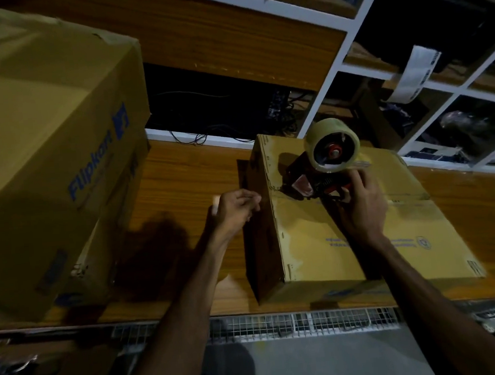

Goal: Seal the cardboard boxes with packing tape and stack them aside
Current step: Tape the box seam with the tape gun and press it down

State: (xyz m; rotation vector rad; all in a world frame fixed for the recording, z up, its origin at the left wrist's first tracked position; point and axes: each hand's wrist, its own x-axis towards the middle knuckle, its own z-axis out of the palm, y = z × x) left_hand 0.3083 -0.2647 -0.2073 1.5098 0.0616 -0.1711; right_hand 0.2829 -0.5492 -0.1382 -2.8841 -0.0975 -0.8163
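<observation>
Box (333,239) w/ tape gun (325,169) gripped by right hand (360,205); left hand (236,207) loosely curled.

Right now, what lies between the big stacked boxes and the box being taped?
In the head view, bare wooden tabletop, crossed only by the left hand, separates the stacked boxes from the box.

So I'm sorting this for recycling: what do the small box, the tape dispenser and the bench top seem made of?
Small box: matte brown corrugated cardboard, going by the fluted cut edge on its left side. Tape dispenser, held by the right hand: red body, probably plastic or painted metal, carrying a glossy clear film roll. Bench top: wood-grain, lightly shiny, possibly laminate.
</observation>
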